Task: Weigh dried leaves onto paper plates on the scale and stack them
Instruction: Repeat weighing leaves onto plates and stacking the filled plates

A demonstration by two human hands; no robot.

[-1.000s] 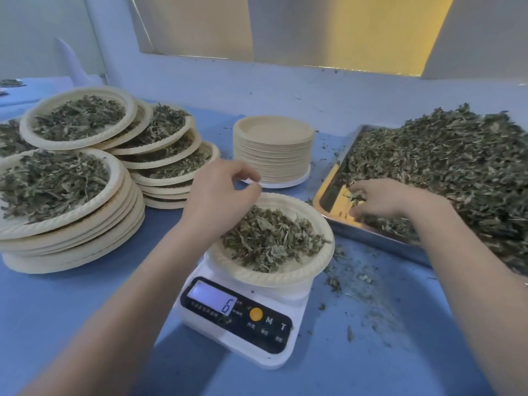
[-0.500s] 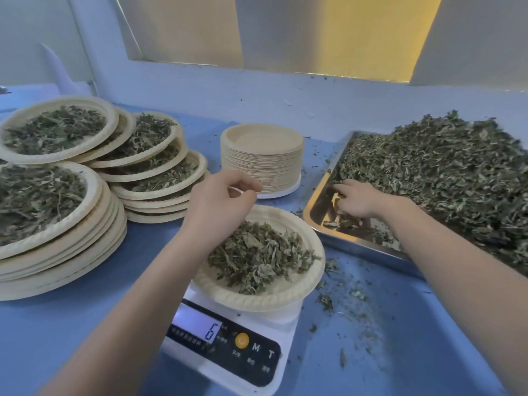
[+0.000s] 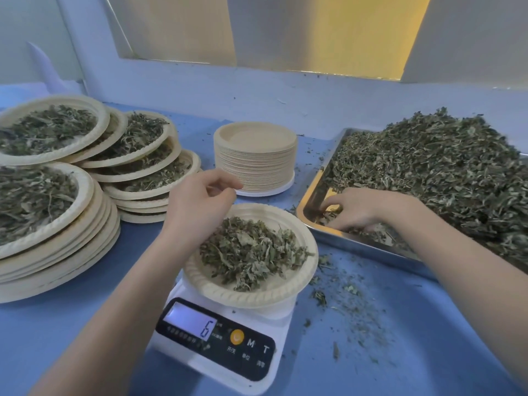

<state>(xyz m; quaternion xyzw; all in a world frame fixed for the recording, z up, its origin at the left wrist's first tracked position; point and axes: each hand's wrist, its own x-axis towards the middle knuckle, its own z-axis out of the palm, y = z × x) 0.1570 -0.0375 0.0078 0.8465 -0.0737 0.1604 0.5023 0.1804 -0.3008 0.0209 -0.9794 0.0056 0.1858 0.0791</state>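
Scale (image 3: 228, 335) reads 6; my left hand (image 3: 197, 207) hovers, fingers loosely curled, empty, while my right hand (image 3: 360, 210) claws leaves (image 3: 434, 178) in the tray (image 3: 357, 244).

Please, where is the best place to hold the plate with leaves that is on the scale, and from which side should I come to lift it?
Grip the plate by its raised ribbed rim, probably with a hand on each side, thumbs on top. The rim overhangs the scale, so fingers can slip under it. Keep it level: the leaves are heaped loose, and the left hand hovers over its far-left edge.
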